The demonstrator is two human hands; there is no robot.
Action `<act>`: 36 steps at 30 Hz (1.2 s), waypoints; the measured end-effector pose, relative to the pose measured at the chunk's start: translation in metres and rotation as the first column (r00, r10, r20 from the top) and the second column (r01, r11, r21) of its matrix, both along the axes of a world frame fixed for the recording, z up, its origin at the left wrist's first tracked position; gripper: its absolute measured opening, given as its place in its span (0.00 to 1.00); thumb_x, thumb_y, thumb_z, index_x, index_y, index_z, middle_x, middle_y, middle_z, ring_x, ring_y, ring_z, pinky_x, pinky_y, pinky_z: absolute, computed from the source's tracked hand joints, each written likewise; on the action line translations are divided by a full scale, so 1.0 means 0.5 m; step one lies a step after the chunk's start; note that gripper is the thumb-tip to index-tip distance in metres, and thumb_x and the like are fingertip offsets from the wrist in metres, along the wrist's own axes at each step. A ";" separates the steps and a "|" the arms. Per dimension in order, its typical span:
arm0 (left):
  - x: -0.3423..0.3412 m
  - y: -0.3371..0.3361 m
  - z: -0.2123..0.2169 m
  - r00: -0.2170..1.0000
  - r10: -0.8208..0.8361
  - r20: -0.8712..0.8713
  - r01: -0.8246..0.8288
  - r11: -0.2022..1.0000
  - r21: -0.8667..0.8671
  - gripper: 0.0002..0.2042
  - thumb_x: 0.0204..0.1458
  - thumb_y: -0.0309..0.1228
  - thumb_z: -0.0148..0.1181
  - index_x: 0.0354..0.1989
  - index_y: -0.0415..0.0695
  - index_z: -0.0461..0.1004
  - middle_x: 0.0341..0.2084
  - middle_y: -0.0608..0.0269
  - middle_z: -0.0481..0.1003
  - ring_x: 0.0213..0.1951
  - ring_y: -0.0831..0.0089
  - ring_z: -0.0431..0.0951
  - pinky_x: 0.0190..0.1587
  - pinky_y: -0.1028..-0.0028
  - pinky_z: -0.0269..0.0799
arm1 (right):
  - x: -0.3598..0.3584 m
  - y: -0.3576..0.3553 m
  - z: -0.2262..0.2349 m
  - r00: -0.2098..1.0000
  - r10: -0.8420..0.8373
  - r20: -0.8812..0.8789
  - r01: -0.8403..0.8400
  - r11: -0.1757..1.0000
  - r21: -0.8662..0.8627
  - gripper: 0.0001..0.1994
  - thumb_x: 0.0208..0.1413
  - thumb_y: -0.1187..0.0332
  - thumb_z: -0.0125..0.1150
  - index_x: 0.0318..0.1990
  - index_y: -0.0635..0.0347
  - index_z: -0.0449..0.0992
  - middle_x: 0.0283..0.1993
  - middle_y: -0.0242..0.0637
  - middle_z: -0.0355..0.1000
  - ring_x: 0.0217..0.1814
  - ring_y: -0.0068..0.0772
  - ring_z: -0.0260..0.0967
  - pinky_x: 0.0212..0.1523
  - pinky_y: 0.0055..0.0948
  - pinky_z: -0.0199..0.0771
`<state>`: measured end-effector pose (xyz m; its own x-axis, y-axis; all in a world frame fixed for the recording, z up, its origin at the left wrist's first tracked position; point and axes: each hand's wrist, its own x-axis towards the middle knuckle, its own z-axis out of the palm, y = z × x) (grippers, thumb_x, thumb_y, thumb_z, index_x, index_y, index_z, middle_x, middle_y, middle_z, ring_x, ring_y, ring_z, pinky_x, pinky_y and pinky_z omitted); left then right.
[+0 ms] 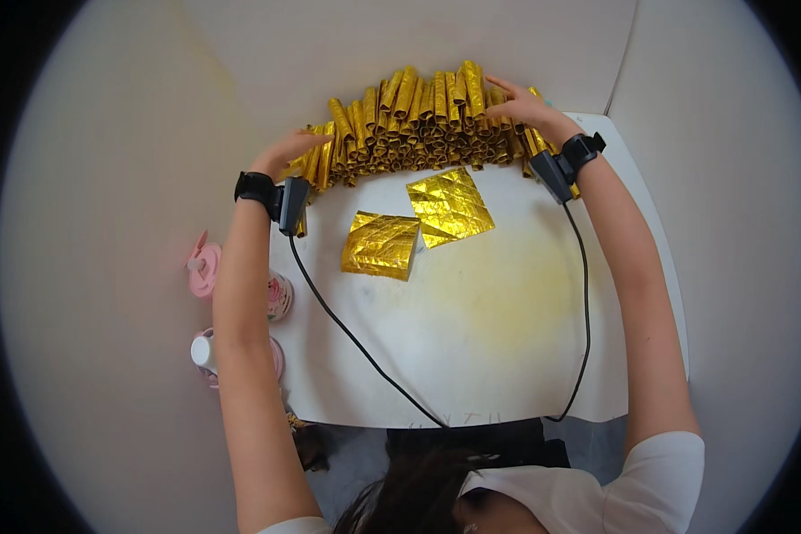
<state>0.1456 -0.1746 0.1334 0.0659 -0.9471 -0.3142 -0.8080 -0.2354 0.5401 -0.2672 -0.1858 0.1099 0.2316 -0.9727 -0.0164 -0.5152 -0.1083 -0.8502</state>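
Note:
A big heap of gold foil paper rolls (407,93) is stacked along the far edge of the white table (472,374), many of them with their open ends toward me. At the heap's left end, my left hand (287,151) lies against the rolls with fingers stretched out. My right hand (532,109) is at the right end, fingers apart beside the upper rolls; some fingertips are hard to make out. Two flat gold foil sheets lie in front of the heap: one sheet (380,246) slightly curled, the other sheet (451,206) farther right, their edges meeting.
Black wrist devices (295,205) on both arms trail thin cables (354,336) across the table. Left of it stand a pink-lidded item (205,270), a patterned cup (279,296) and a white-capped container (203,351), partly behind my left arm. Pale walls (400,36) rise behind.

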 end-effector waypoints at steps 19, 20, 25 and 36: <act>0.092 0.035 -0.116 0.893 -0.166 0.418 0.038 0.954 0.296 0.24 0.36 0.49 0.69 0.37 0.43 0.80 0.37 0.60 0.79 0.34 0.68 0.77 0.34 0.69 0.74 | -0.195 0.111 -0.107 0.925 -0.379 0.013 0.379 0.925 -0.010 0.35 0.50 0.53 0.63 0.65 0.57 0.61 0.65 0.46 0.61 0.67 0.42 0.58 0.65 0.37 0.56; 0.100 0.035 -0.129 0.893 -0.159 0.421 0.032 0.956 0.292 0.24 0.36 0.49 0.69 0.37 0.43 0.80 0.37 0.60 0.79 0.34 0.68 0.77 0.34 0.69 0.74 | -0.193 0.119 -0.127 0.921 -0.389 0.000 0.385 0.914 -0.130 0.35 0.50 0.53 0.64 0.64 0.60 0.62 0.63 0.48 0.63 0.65 0.44 0.60 0.64 0.36 0.58; 0.119 -0.008 -0.229 0.925 -0.029 0.380 -0.015 0.993 0.114 0.17 0.33 0.31 0.72 0.34 0.41 0.78 0.25 0.61 0.78 0.24 0.72 0.77 0.23 0.71 0.72 | -0.223 0.134 -0.182 0.690 -0.664 -0.287 0.366 0.662 -0.654 0.31 0.49 0.52 0.63 0.59 0.56 0.68 0.56 0.51 0.69 0.58 0.47 0.67 0.59 0.36 0.64; 0.120 -0.029 -0.286 0.973 0.215 0.080 -0.129 0.802 -0.583 0.25 0.42 0.28 0.64 0.53 0.45 0.71 0.42 0.53 0.78 0.45 0.57 0.78 0.49 0.64 0.72 | -0.256 0.121 -0.201 0.850 -0.526 0.019 0.499 0.793 -0.351 0.22 0.51 0.62 0.63 0.53 0.56 0.73 0.48 0.47 0.74 0.52 0.44 0.71 0.53 0.36 0.69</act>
<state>0.2056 -0.1890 -0.0098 0.2461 -0.9205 0.3036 -0.8585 -0.0616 0.5090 -0.3951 -0.1252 0.0095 -0.2908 -0.8978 0.3307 -0.6365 -0.0765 -0.7675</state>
